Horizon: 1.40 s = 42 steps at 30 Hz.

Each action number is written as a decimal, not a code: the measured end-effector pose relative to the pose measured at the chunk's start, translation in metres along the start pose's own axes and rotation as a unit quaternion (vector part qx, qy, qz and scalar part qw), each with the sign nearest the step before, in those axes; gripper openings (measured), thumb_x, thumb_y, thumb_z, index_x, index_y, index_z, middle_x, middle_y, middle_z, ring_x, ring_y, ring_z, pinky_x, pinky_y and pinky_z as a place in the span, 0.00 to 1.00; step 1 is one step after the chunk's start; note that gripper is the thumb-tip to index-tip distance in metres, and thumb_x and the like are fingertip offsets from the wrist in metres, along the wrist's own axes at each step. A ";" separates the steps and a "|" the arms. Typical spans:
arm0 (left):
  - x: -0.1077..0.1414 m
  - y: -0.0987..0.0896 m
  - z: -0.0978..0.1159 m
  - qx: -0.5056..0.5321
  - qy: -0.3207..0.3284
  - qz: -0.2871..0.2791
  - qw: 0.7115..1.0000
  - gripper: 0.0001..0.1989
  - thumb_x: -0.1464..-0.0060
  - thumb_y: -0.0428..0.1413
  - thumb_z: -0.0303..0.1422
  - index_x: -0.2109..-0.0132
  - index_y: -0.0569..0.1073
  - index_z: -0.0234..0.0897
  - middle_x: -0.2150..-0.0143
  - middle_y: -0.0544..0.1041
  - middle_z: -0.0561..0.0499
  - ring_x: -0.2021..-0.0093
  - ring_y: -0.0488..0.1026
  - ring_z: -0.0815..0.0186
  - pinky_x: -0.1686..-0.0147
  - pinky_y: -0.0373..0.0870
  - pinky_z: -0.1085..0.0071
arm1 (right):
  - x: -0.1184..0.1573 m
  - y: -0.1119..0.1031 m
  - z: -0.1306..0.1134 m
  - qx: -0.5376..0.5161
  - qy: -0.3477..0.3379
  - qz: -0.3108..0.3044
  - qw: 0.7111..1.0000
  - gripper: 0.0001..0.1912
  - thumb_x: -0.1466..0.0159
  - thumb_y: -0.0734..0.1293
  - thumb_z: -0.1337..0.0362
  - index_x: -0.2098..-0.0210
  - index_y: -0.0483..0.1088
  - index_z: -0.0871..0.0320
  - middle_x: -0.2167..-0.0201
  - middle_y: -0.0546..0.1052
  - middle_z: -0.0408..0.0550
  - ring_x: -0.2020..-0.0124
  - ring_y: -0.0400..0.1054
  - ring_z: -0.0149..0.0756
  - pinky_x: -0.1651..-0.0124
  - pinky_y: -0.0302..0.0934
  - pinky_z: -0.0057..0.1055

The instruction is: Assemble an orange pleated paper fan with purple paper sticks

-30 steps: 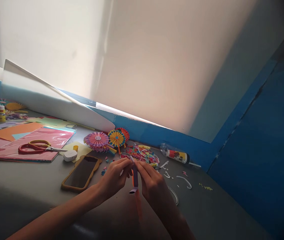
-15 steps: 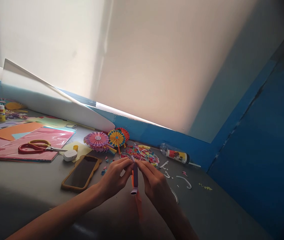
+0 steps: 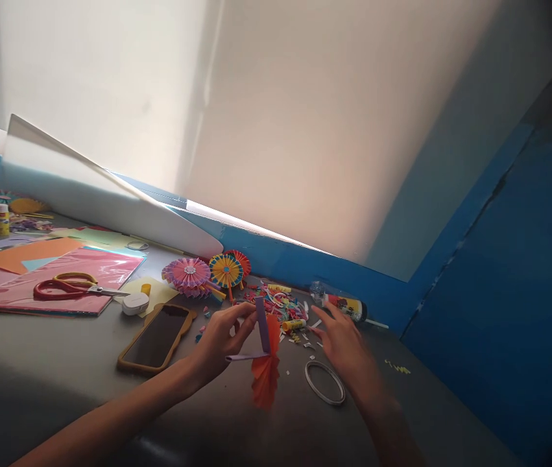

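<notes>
Between the thumb and fingers of my left hand (image 3: 227, 334) is a folded purple paper strip (image 3: 263, 327), upright, with a second pale purple part sticking out to the left at its lower end. An orange pleated paper (image 3: 266, 379) hangs beside and below the strip. My right hand (image 3: 341, 337) is apart from the paper, its fingers spread above the table, near a yellow glue stick (image 3: 294, 325) and the paper scraps (image 3: 280, 301). A white tape ring (image 3: 325, 383) lies just below my right hand.
A phone (image 3: 156, 337), a white case (image 3: 135, 303) and red-handled scissors (image 3: 69, 285) are on the left. Paper rosettes (image 3: 188, 275) stand at the back. A glue bottle (image 3: 346, 305) lies beyond my right hand, near the blue wall (image 3: 494, 292).
My right hand has let go of the paper and moved right, its fingers opening. The purple strip now stands unfolded more to view, and the orange pleats show fanned out.
</notes>
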State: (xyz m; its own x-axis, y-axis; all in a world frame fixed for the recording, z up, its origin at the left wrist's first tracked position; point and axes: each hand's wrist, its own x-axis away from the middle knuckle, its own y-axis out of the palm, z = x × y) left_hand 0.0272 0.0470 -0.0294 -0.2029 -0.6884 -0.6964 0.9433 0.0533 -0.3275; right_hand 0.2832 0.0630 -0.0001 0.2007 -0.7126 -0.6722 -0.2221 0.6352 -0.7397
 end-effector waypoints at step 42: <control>-0.001 0.000 -0.003 0.037 0.058 -0.014 0.998 0.06 0.41 0.57 0.34 0.60 0.78 0.42 0.55 0.73 0.48 0.51 0.68 0.60 0.50 0.66 0.63 | 0.005 -0.011 -0.088 -0.568 0.090 -0.036 0.817 0.08 0.44 0.74 0.61 0.68 0.74 0.56 0.65 0.78 0.44 0.63 0.74 0.38 0.57 0.71 0.33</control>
State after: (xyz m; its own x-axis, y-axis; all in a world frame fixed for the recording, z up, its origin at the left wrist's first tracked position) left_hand 0.0270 0.0501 -0.0307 -0.2550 -0.6003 -0.7581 0.9528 -0.0224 -0.3027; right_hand 0.2023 0.0259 0.0076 0.1320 -0.8333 -0.5368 -0.9790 -0.0249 -0.2021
